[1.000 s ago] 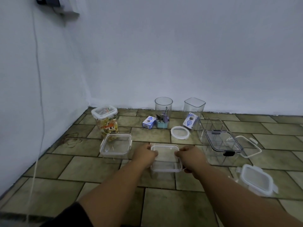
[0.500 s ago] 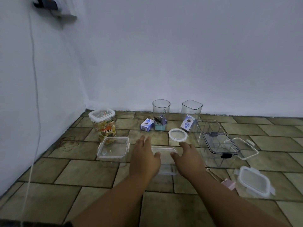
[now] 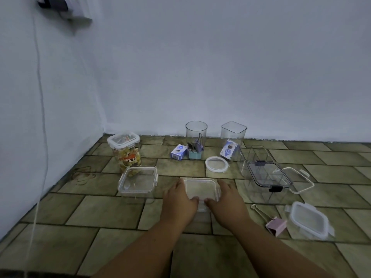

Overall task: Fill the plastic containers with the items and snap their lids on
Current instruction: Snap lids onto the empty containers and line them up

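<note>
Both hands are on the small square container [image 3: 200, 189], lid on, sitting on the tiled floor [image 3: 112, 211]. L hand [image 3: 179, 201] wraps its left side, R hand [image 3: 227, 199] its right. Fingers curl down over the edges and thumbs lie on the lid's near edge, tips almost meeting, so both hands grip it, w/ the container btwn the palms. Contents can't be made out. Just left of the L hand, not touching it, sits a 2nd lidded container [image 3: 138, 182], clear. Further left and back is a tall jar [image 3: 125, 151], lid on, full of coloured bits. Straight past the fingertips a round lid [image 3: 216, 164] lies flat. Behind it stands a round cup [image 3: 196, 133] w/ binder clips [image 3: 195, 149] inside and a small blue box [image 3: 178, 151] beside it. Past the R hand's fingers is a square cup [image 3: 233, 131] w/ a blue-white box [image 3: 228, 150] leaning at its front. Right of the R hand is a divided box [image 3: 254, 155] w/ a dark-rimmed lid [image 3: 267, 174] over its near part, and a clear tabbed lid [image 3: 301, 180] on its far side. Right of the R wrist a pink binder clip [image 3: 276, 225] lies on the floor. Just beyond it is a white-rimmed lid [image 3: 309, 222], blurred.
</note>
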